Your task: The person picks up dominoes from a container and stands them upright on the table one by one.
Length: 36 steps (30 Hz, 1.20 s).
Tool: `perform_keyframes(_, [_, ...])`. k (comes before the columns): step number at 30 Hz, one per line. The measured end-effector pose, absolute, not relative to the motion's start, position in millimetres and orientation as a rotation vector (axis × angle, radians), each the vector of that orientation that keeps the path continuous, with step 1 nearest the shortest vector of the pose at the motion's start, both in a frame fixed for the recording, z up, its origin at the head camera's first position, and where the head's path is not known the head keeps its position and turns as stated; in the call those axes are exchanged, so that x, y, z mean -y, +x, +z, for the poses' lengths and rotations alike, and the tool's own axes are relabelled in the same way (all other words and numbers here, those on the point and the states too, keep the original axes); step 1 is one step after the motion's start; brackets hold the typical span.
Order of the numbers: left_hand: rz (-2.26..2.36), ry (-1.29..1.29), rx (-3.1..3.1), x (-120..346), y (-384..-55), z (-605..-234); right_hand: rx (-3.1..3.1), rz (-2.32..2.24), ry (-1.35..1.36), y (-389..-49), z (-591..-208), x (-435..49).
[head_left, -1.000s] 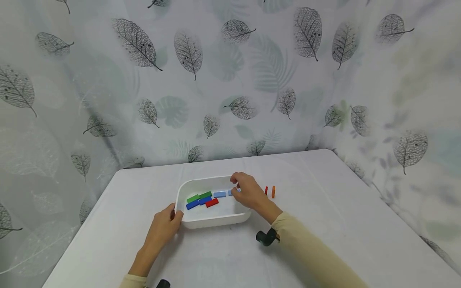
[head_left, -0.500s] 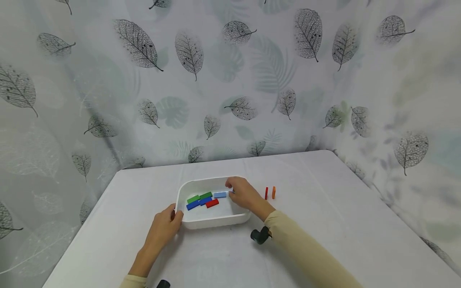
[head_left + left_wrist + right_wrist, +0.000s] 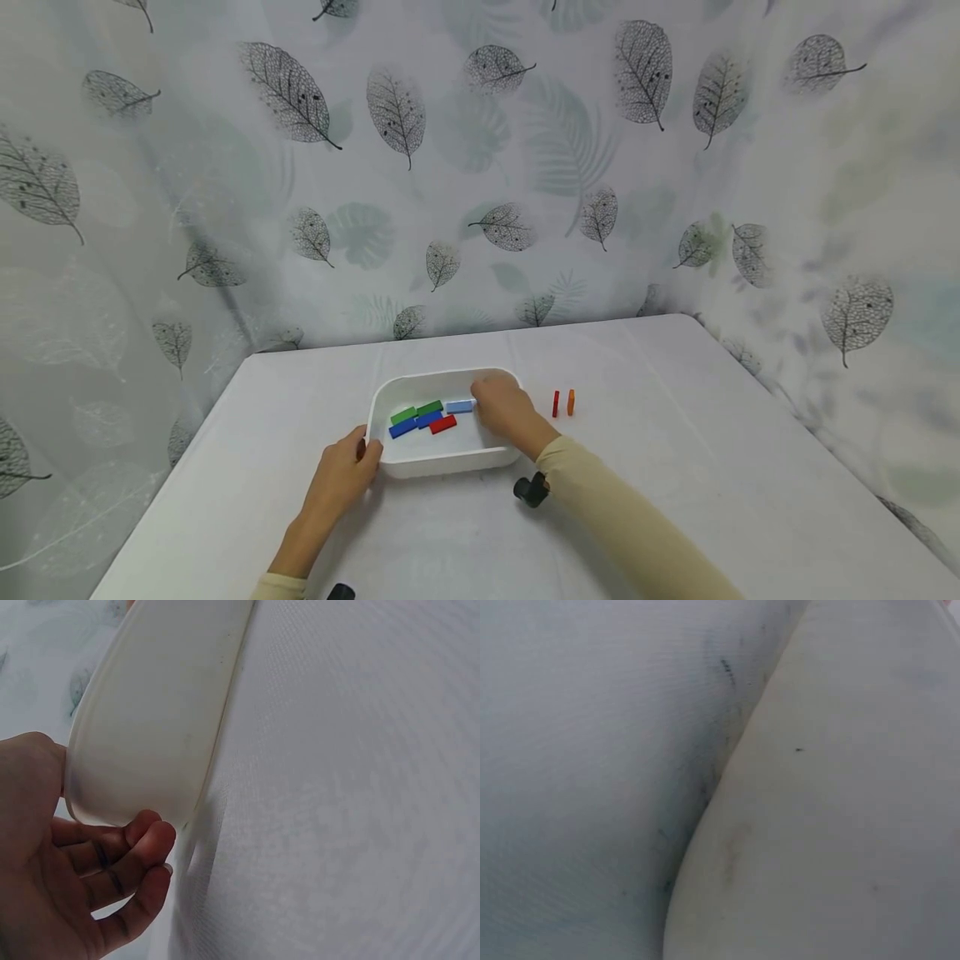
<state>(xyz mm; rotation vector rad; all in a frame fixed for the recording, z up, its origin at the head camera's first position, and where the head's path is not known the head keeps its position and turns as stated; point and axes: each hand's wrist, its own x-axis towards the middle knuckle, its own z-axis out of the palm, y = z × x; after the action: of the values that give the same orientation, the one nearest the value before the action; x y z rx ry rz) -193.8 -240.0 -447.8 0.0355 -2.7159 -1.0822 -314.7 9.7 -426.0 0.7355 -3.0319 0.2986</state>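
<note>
A white plastic tray (image 3: 450, 463) stands on the table. At its left end my left hand (image 3: 343, 471) grips the wall; in the left wrist view the left hand's curled fingers (image 3: 146, 859) lie against the outside of it. My right hand (image 3: 506, 410) reaches over the right side into the tray, its fingertips hidden. In the tray lie two green blocks (image 3: 429, 407), two dark blue blocks (image 3: 402, 427), a red block (image 3: 443, 424) and a light blue block (image 3: 460, 407). In the right wrist view only the tray's outer wall (image 3: 840, 787) and the cloth show.
To the right of the tray, a thin red block (image 3: 556, 404) and an orange block (image 3: 571, 402) are on the white-covered table (image 3: 675, 467). A leaf-patterned curtain (image 3: 465, 167) hangs behind the table and at both sides.
My right hand has shifted a little left and its fingers have drawn in; a second light blue block seen beside them earlier is now hidden. My left hand stays on the tray.
</note>
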Motion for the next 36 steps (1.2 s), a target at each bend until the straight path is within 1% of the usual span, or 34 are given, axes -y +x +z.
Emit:
perform_keyframes(5, [-1.073, 0.025, 2.700, 239.9, -195.1, -447.7, 3.022, 0.156, 0.770, -311.3, -427.0, -9.7])
perform_keyframes(20, [-1.069, 0.071, 2.717, 241.7, -193.0, -446.5, 3.022, 0.077, 0.869, -311.8, -433.9, -5.7])
perform_keyframes(36, [-1.083, 0.057, 2.720, 238.5, -194.1, -450.5, 2.978, 0.130, 0.831, -302.8, -435.0, -10.6])
